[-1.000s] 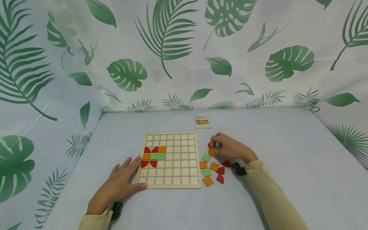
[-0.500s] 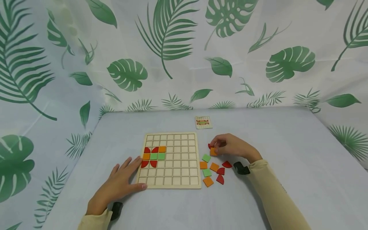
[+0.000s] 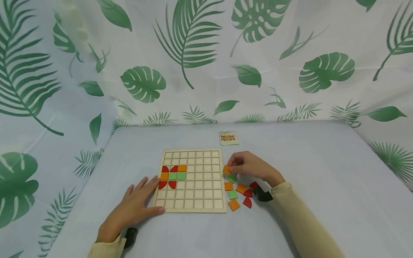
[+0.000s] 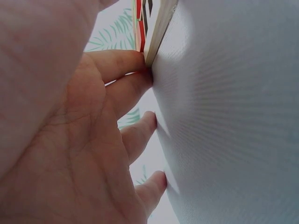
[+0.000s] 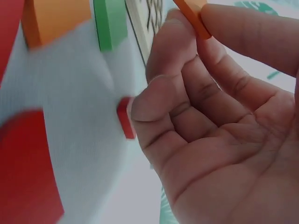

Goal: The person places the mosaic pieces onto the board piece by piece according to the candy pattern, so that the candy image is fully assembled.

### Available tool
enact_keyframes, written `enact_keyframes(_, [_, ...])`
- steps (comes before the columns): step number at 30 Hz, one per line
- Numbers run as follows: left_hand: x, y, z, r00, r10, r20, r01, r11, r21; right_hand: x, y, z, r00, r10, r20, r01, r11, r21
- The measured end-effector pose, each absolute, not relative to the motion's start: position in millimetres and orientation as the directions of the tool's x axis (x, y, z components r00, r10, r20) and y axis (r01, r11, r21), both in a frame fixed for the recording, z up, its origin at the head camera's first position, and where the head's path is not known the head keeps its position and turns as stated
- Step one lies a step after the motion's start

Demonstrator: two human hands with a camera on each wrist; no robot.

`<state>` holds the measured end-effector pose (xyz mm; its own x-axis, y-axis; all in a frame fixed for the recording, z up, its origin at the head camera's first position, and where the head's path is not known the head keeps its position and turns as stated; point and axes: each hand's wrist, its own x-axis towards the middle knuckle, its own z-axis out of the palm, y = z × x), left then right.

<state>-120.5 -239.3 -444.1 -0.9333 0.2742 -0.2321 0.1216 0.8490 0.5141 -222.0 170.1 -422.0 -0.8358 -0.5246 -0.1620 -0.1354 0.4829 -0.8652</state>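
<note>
A wooden grid board (image 3: pixel 208 184) lies on the table with red quarter-circle, orange and green tiles set in its left cells. My left hand (image 3: pixel 135 204) rests along its left side, fingers extended. In the left wrist view, two fingertips touch the board's edge (image 4: pixel 161 32) and the others rest on the cloth. Thumb and fingers of my right hand (image 3: pixel 253 166) pinch an orange square tile (image 3: pixel 226 170) by the board's right edge. The right wrist view has that orange tile (image 5: pixel 194 16) tilted between them. Under it, a green tile (image 3: pixel 231 178) is partly covered.
Right of the board lie loose orange (image 3: pixel 233 205), green (image 3: pixel 232 194) and red (image 3: pixel 247 202) tiles, some partly hidden by the right wrist. A small pattern card (image 3: pixel 228 138) lies behind the board. A leaf-printed curtain (image 3: pixel 200 71) rises at the table's back.
My right hand has picked up the orange tile and carried it left toward the board's right edge. The left hand stays in place.
</note>
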Motion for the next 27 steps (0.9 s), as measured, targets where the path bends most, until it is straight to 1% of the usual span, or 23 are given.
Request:
enact_keyframes(6, [-121,-239,-442,-0.932,0.274,-0.236,0.118,0.847,0.518,-220,156,-421,-0.816,-0.563,-0.127,-0.18,0.457,-0.871])
enact_keyframes(13, [-120,-239,-442,-0.929,0.289,-0.231,0.128,0.837,0.532,-215,140,-420,-0.792,-0.602,-0.104,-0.175,0.388,-0.905])
enact_keyframes(18, [-120,-241,-444,-0.932,0.275,-0.235,0.116,0.843,0.526,-213,122,-421,-0.786,-0.611,-0.093,-0.183,0.373,-0.91])
enact_keyframes(27, [-120,-240,-442,-0.932,0.291,-0.215,0.138,0.834,0.534,-215,90,-426,-0.751,-0.656,-0.082,-0.195,0.339,-0.92])
